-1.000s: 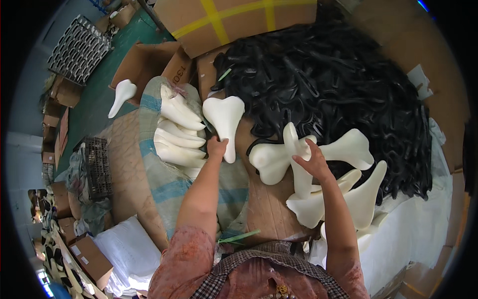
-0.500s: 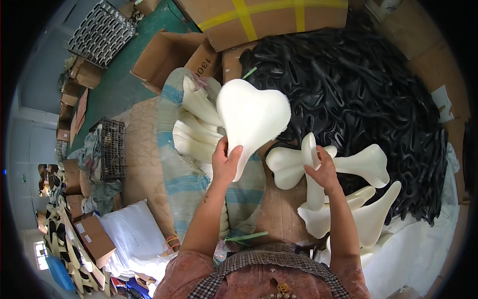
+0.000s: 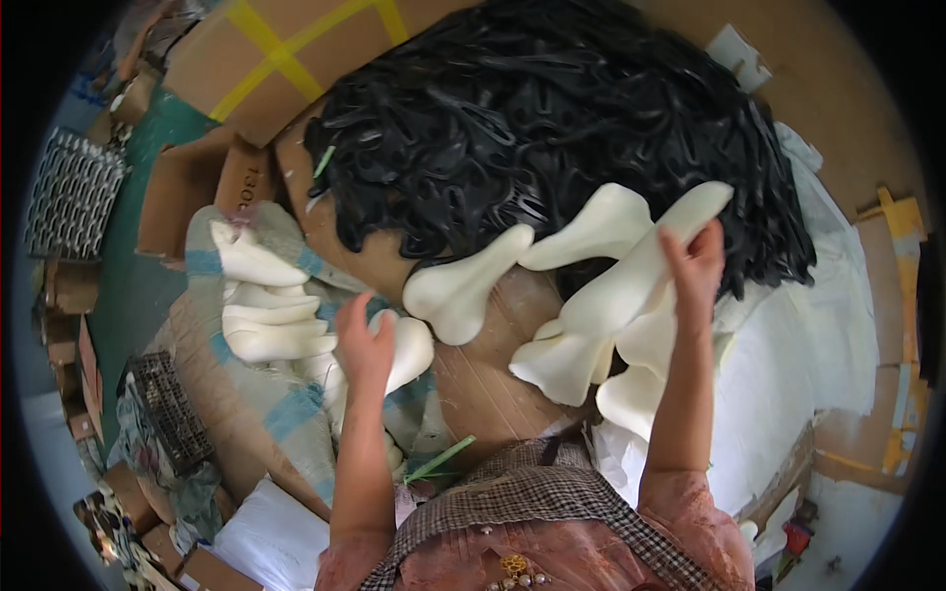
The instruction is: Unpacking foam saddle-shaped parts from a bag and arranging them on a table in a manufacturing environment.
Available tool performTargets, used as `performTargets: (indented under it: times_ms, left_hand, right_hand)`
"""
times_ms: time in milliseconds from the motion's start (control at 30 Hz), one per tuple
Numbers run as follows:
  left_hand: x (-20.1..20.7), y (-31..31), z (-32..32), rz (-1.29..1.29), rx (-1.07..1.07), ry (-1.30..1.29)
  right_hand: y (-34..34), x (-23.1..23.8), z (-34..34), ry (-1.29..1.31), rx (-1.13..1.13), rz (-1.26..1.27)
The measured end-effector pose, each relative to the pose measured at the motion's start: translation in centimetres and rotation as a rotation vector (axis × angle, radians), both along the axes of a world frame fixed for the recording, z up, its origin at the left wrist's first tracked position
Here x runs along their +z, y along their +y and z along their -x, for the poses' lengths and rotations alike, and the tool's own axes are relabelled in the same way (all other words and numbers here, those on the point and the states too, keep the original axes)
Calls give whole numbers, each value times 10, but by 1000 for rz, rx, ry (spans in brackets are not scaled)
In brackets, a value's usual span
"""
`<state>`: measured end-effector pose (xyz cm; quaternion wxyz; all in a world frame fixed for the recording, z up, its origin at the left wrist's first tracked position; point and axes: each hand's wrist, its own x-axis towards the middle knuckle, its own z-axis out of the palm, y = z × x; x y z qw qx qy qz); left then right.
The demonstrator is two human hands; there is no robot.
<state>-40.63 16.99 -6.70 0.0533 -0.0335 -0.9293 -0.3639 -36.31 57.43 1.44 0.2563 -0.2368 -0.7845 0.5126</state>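
Note:
My right hand (image 3: 695,261) grips a long white foam saddle pad (image 3: 621,281) near its narrow end, thumb on the near side. The pad slants over other white pads (image 3: 641,389) lying at the right. My left hand (image 3: 365,340) is above the woven sack, its thumb and fingers apart, beside a rounded white foam pad (image 3: 412,355). The hand hides part of that pad. More white pads (image 3: 271,320) lie stacked on the sack (image 3: 286,394). Two further pads, one tapered (image 3: 468,286) and one wide-ended (image 3: 596,227), rest on the cardboard by the black pile.
A large heap of glossy black saddle-shaped pieces (image 3: 552,118) spreads across the far side. Cardboard boxes (image 3: 187,187) stand at the far left. A dark plastic crate (image 3: 168,409) is at the left, white sheeting (image 3: 769,364) at the right, and a green strip (image 3: 440,458) near me.
My left hand has moved down from the raised heart-shaped pad to the sack. My right hand now lifts a different pad's narrow end. The view has turned toward the right.

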Motion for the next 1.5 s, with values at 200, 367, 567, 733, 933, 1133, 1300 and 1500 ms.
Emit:
performTargets:
  times_ms: [200,367,567,733,933,1133,1300,1500]
  left_hand:
    - [-69,128,56,323,-403,-97]
    - [-58,143,90,-130,-467,-350]
    - [-55,240,85,-626,-626,-942]
    - [-80,247,60,27,-519,-647]
    - [-50,175,46,-874,-365,-943]
    - [-26,185,-25,-1517,-199,-1482]
    - [50,164,-33,-1577,-406,-1363]
    - [134,131,-31,-1331,-393,-938]
  right_hand:
    - [74,42,-52,-189,-297,18]
    - [89,-39,-111,-608,-153,78]
    - [65,-78,-127,-538,60,405]
    - [69,-60,-145,-540,-3,424]
    - [67,-30,-170,-350,-192,638]
    - [35,-66,-147,-381,-60,823]
    - [14,-120,-151,-516,101,1248]
    - [-36,-118,-120,-429,506,1112]
